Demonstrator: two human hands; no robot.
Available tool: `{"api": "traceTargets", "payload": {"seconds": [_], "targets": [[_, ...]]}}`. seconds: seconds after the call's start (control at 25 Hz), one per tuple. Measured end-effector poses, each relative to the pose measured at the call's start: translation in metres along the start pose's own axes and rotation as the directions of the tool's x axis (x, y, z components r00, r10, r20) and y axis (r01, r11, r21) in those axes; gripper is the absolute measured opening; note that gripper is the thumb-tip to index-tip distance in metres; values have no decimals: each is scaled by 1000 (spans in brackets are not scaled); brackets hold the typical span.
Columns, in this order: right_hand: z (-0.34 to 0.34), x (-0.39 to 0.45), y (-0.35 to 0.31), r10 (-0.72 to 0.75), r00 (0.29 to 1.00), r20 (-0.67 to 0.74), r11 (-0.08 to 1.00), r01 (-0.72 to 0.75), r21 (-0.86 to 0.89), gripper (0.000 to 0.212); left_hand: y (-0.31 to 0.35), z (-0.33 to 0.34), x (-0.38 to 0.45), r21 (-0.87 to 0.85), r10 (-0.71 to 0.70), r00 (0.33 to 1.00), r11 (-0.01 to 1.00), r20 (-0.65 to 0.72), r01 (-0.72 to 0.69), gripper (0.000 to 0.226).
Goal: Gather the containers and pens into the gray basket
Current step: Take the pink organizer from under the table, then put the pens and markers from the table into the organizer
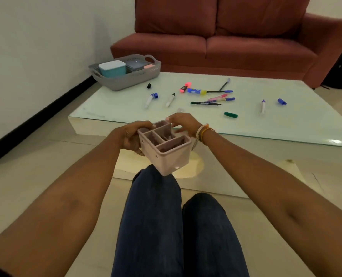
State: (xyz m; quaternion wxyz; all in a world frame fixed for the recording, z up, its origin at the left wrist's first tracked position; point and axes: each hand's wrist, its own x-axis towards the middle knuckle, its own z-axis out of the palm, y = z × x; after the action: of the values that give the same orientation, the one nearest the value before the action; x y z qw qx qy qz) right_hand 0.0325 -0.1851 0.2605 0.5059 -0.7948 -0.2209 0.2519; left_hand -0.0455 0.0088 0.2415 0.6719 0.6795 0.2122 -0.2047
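Note:
A pink organizer [167, 154] with several compartments hangs in the air above my knees, in front of the table. My left hand [133, 136] grips its left side. My right hand [183, 123] reaches over its far rim, fingers curled on the edge. The gray basket [124, 81] stands at the table's far left corner and holds a teal container [112, 68], a gray-blue container [135, 64] and a small pink item. Several pens and markers lie scattered on the table, among them a pink highlighter [185, 87], a green pen [205, 103] and a white marker [170, 100].
The low glass-topped table [110, 108] stretches ahead, with a red sofa [236, 43] behind it. Loose caps lie about: black [149, 86], green [230, 114], blue [281, 101]. A white wall runs along the left. My knees are under the organizer.

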Motion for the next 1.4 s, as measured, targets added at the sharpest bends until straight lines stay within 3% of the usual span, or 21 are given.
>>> {"api": "traceTargets", "payload": {"seconds": [0.16,0.28,0.36,0.48,0.6,0.72,0.8,0.92,1.08,1.24,1.32,1.4], "targets": [[37,25,-26,155,935,319,931,-246,269,30,13,-42,-17,-51,52,993,997,-107,-58,36],[51,56,-41,150,933,328,882,-276,382,38,24,-73,-17,-122,88,978,986,-188,-112,45],[57,82,-56,170,954,245,855,-267,445,48,32,-91,-8,-223,137,945,952,-297,-208,53],[61,125,-71,151,988,-35,899,-123,421,49,36,-111,12,-371,161,880,862,-446,-346,50],[71,164,-87,173,954,-244,878,-37,477,55,32,-130,34,-439,206,820,762,-534,-477,53],[82,195,-101,270,919,-289,825,-65,562,58,27,-141,57,-294,253,681,760,-688,-580,45],[91,217,-102,312,902,-298,808,-87,583,56,27,-147,72,-26,350,598,849,-721,-528,52],[93,240,-108,198,907,-371,923,-45,382,48,35,-151,91,243,465,570,873,-678,-423,77],[79,260,-106,25,926,-377,1000,-29,-4,48,36,-161,111,320,463,536,883,-706,-342,73],[56,250,-101,-59,957,-285,937,-46,-346,55,43,-150,108,327,381,531,924,-757,-198,74],[34,243,-85,-145,930,-337,870,-41,-490,51,47,-141,106,311,351,533,936,-770,-167,79],[12,243,-70,-175,909,-378,839,-63,-540,39,47,-140,107,311,340,493,940,-801,-143,80]]}}
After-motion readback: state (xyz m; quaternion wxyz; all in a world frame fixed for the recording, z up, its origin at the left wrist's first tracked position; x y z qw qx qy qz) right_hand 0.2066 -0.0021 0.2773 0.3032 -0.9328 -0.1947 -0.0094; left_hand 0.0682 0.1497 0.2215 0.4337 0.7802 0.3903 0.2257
